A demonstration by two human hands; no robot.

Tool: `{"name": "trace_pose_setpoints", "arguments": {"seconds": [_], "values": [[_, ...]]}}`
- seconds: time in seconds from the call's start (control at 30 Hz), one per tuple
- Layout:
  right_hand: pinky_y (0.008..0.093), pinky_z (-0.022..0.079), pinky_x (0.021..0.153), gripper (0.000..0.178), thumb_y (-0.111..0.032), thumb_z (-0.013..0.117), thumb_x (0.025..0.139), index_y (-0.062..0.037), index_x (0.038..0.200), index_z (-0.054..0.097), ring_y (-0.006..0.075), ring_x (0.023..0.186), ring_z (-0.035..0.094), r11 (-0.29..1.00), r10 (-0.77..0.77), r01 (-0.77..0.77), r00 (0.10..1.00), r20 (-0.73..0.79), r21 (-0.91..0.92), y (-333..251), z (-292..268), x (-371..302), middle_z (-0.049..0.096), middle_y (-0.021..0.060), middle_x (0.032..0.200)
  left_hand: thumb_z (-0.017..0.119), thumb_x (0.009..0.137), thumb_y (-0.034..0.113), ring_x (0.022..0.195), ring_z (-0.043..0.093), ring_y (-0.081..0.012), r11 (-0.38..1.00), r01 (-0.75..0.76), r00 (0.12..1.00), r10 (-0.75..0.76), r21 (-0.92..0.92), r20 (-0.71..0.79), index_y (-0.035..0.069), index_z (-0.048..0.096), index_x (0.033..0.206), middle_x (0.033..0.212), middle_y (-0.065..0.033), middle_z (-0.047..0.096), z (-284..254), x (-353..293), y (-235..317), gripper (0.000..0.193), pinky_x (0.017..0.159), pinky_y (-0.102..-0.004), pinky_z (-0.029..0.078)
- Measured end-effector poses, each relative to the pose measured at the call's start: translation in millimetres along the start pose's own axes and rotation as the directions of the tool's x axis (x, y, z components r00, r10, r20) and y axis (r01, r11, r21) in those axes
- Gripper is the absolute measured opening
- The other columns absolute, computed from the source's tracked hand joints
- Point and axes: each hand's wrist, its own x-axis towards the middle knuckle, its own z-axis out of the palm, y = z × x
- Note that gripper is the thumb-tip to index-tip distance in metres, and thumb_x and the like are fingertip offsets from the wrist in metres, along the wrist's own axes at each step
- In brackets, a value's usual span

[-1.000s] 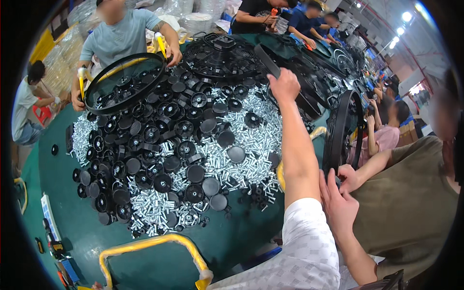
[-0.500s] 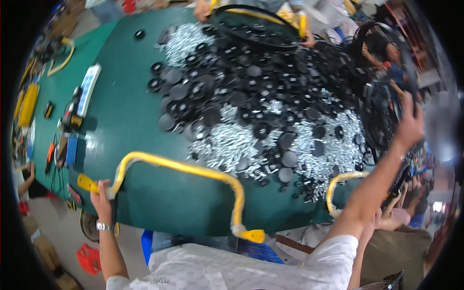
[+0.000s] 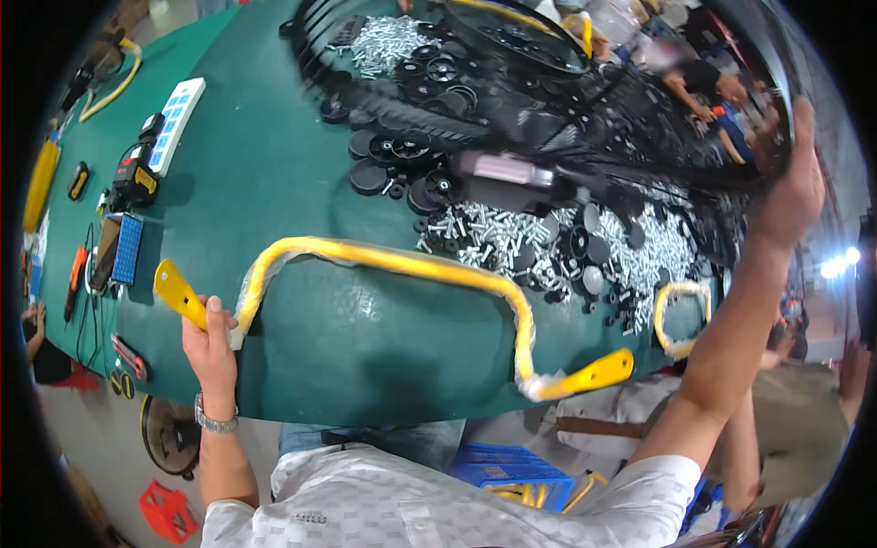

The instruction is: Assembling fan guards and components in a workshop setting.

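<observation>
My left hand is closed around one end of a yellow bent tube wrapped in clear film, just behind its flat yellow end plate. The tube spans the near part of the table, its other plate by the front edge. At the right, my raised right hand grips the rim of a large round black frame with thin ribs, resembling a fan guard. Blurred by motion, the frame hangs over piles of black round knobs and silver screws, hiding part of them.
Left on the green table are a white power strip, a cordless tool, a blue box and a red-handled cutter. Another person's hand is beside a black ring at the far side. A blue crate stands below.
My right hand has brought the black frame from the right over the table's middle. The yellow tube's right end has swung up and rightward; my left hand keeps hold of it.
</observation>
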Motion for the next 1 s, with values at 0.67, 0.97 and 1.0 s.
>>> {"name": "trace_pose_setpoints", "arguments": {"seconds": [0.67, 0.97, 1.0], "values": [[0.0345, 0.042, 0.051, 0.034, -0.016, 0.051, 0.095, -0.0025, 0.065, 0.060, 0.0250, 0.051, 0.051, 0.781, -0.610, 0.496, 0.737, 0.292, 0.378, -197, -63, -132, 0.056, 0.0085, 0.060, 0.082, 0.069, 0.016, 0.067, 0.066, -0.0256, 0.538, -0.655, 0.102, 0.759, -0.531, 0.643, 0.007, 0.058, 0.083, 0.086, -0.0080, 0.069, -70, -121, 73, 0.030, 0.058, -0.0338, 0.051], [0.0385, 0.045, 0.082, 0.027, -0.019, 0.048, 0.096, -0.0036, 0.079, 0.063, 0.0312, 0.084, 0.059, 0.778, -0.626, 0.600, 0.709, 0.325, 0.187, -213, -52, -125, 0.064, 0.0107, 0.082, 0.082, 0.066, 0.007, 0.070, 0.064, -0.0244, 0.493, -0.405, 0.041, 0.851, -0.770, 0.524, 0.006, 0.055, 0.084, 0.092, -0.0119, 0.068, -45, -177, 57, 0.033, 0.057, -0.0325, 0.050], [0.0398, 0.044, 0.087, 0.028, -0.023, 0.047, 0.097, -0.0031, 0.087, 0.065, 0.0336, 0.093, 0.060, 0.800, -0.570, 0.599, 0.774, 0.274, -0.028, -217, -48, -124, 0.066, 0.0133, 0.092, 0.082, 0.066, 0.007, 0.070, 0.064, -0.0244, 0.478, -0.390, 0.071, 0.868, -0.787, 0.491, 0.006, 0.055, 0.084, 0.092, -0.0119, 0.068, -42, -184, 60, 0.033, 0.057, -0.0325, 0.050]]}}
